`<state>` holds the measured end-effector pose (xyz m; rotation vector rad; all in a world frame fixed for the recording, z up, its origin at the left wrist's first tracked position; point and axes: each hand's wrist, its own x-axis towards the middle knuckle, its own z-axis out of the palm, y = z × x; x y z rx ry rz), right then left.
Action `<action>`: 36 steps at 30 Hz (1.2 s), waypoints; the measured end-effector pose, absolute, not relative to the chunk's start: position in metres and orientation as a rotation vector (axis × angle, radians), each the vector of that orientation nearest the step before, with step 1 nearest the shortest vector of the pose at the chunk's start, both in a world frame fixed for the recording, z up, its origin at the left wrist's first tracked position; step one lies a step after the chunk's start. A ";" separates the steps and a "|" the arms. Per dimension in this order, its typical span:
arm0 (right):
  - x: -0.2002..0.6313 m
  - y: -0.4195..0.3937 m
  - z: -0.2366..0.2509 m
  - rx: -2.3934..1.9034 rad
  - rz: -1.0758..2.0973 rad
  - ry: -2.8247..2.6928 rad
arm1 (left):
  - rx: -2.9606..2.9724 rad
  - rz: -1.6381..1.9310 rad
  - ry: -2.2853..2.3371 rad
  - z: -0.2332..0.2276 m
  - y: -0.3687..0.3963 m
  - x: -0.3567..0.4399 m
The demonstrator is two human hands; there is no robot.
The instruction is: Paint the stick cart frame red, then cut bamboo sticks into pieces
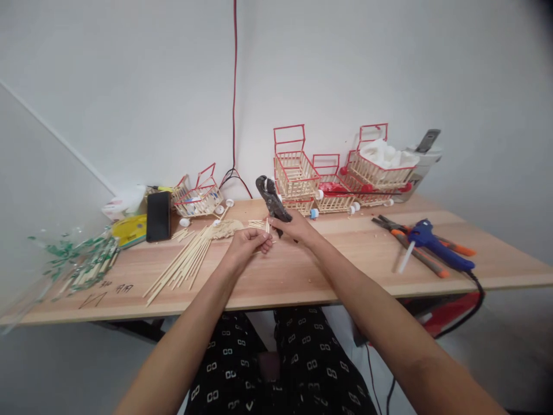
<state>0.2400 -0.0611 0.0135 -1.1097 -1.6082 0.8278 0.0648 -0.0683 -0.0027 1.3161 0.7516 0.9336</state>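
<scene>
right hand holds pliers, left hand pinches stick

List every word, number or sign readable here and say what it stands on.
Pencil marks on the table, near its left front edge: too blurred to read.
Repeating square logo on the trousers: no letters legible.
Yellow packet: print too small to read.

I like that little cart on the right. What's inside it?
The small wooden cart with red trim holds crumpled white material, heaped above its rim. Anything beneath the heap is covered and cannot be seen.
</scene>
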 end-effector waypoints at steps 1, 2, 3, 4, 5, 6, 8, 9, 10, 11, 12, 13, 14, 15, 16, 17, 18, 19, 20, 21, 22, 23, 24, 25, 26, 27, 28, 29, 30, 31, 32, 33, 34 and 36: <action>0.241 -0.061 0.014 -1.093 0.845 -1.592 | 1.295 0.929 0.751 -0.003 -0.069 0.065; 0.241 -0.061 0.014 -1.080 0.854 -1.579 | 1.279 0.925 0.751 -0.002 -0.069 0.064; 0.242 -0.060 0.015 -1.074 0.854 -1.571 | 1.269 0.922 0.752 -0.002 -0.069 0.064; 0.242 -0.060 0.015 -1.073 0.848 -1.568 | 1.262 0.920 0.753 -0.002 -0.069 0.064; 0.242 -0.060 0.015 -1.078 0.836 -1.571 | 1.257 0.921 0.755 -0.002 -0.069 0.064; 0.242 -0.061 0.015 -1.088 0.818 -1.581 | 1.250 0.924 0.761 -0.002 -0.069 0.064; 0.241 -0.061 0.015 -1.104 0.777 -1.605 | 1.241 0.926 0.775 -0.002 -0.069 0.064; 0.241 -0.061 0.015 -1.106 0.757 -1.615 | 1.239 0.928 0.783 -0.002 -0.069 0.065; 0.240 -0.061 0.014 -1.104 0.740 -1.624 | 1.240 0.932 0.791 -0.002 -0.069 0.065; 0.240 -0.061 0.014 -1.102 0.727 -1.631 | 1.244 0.940 0.799 -0.002 -0.069 0.066; 0.240 -0.061 0.013 -1.101 0.715 -1.637 | 1.252 0.952 0.808 -0.003 -0.068 0.066; 0.240 -0.060 0.012 -1.104 0.702 -1.640 | 1.263 0.964 0.822 -0.003 -0.068 0.067; 0.240 -0.060 0.011 -1.115 0.690 -1.643 | 1.273 0.973 0.839 -0.003 -0.068 0.067; 0.240 -0.059 0.010 -1.132 0.675 -1.645 | 1.282 0.978 0.856 -0.003 -0.068 0.068; 0.240 -0.059 0.009 -1.154 0.658 -1.646 | 1.291 0.978 0.867 -0.003 -0.068 0.068; 0.240 -0.059 0.009 -1.178 0.643 -1.646 | 1.296 0.971 0.869 -0.003 -0.067 0.068; 0.241 -0.059 0.009 -1.198 0.633 -1.647 | 1.295 0.961 0.859 -0.003 -0.067 0.067; 0.241 -0.059 0.010 -1.219 0.627 -1.648 | 1.287 0.951 0.839 -0.003 -0.067 0.067; 0.242 -0.059 0.010 -1.237 0.628 -1.646 | 1.277 0.941 0.814 -0.003 -0.067 0.066; 0.242 -0.059 0.011 -1.252 0.633 -1.641 | 1.263 0.927 0.788 -0.003 -0.067 0.065; 0.243 -0.058 0.012 -1.263 0.644 -1.636 | 1.252 0.911 0.767 -0.002 -0.068 0.064; 0.243 -0.058 0.012 -1.268 0.653 -1.633 | 1.248 0.898 0.752 -0.002 -0.068 0.064; 0.244 -0.059 0.013 -1.269 0.658 -1.629 | 1.253 0.890 0.745 -0.002 -0.069 0.063; 0.244 -0.059 0.013 -1.265 0.661 -1.628 | 1.265 0.888 0.745 -0.001 -0.069 0.063; 0.244 -0.059 0.013 -1.255 0.661 -1.629 | 1.286 0.890 0.751 -0.001 -0.070 0.063; 0.244 -0.059 0.014 -1.244 0.662 -1.633 | 1.311 0.896 0.761 -0.001 -0.070 0.063; 0.243 -0.060 0.014 -1.232 0.664 -1.638 | 1.335 0.904 0.774 -0.001 -0.069 0.063; 0.243 -0.060 0.015 -1.221 0.666 -1.645 | 1.357 0.913 0.789 -0.001 -0.069 0.063; 0.243 -0.061 0.015 -1.212 0.671 -1.653 | 1.375 0.922 0.803 -0.002 -0.068 0.064; 0.242 -0.062 0.016 -1.205 0.676 -1.661 | 1.388 0.931 0.816 -0.003 -0.067 0.064; 0.242 -0.062 0.016 -1.202 0.678 -1.667 | 1.395 0.943 0.826 -0.003 -0.067 0.064; 0.242 -0.062 0.016 -1.201 0.680 -1.673 | 1.400 0.951 0.833 -0.004 -0.066 0.064; 0.242 -0.062 0.016 -1.202 0.678 -1.677 | 1.403 0.957 0.837 -0.005 -0.065 0.064; 0.243 -0.061 0.016 -1.203 0.674 -1.685 | 1.401 0.960 0.840 -0.006 -0.065 0.064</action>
